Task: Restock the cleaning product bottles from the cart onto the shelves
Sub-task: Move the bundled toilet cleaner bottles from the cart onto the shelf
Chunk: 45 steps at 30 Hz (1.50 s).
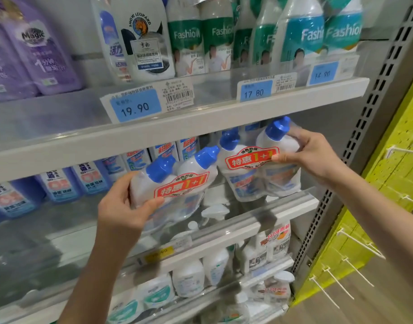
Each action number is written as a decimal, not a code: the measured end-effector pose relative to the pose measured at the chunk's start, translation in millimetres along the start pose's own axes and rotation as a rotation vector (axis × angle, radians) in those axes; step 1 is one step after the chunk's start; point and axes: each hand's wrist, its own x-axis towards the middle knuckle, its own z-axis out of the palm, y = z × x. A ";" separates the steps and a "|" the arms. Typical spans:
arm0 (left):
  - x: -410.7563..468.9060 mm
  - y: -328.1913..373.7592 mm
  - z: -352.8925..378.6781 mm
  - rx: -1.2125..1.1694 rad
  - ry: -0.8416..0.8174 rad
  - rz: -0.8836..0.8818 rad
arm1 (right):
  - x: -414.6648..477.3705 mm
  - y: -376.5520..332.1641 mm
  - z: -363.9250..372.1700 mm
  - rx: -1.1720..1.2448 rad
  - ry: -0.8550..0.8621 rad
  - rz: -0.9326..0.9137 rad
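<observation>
Perforated grey upright (374, 127): reference point. Left of upright: pale shelf boards (177, 134) with clear front rails (224, 90). Right of upright: yellow-green pegboard (397, 174) carrying white hooks (362, 244). Right of upright, low: brown floor (376, 307).

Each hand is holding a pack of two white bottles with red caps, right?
Not quite. The head view shows the caps are blue, not red. The left hand holds one plastic-wrapped pack of two white bottles, and the right hand holds a second twin pack.
</observation>
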 end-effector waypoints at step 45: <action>55.2 -120.8 42.9 0.394 -0.049 -0.237 | 32.4 77.7 212.2 -0.510 -0.051 0.322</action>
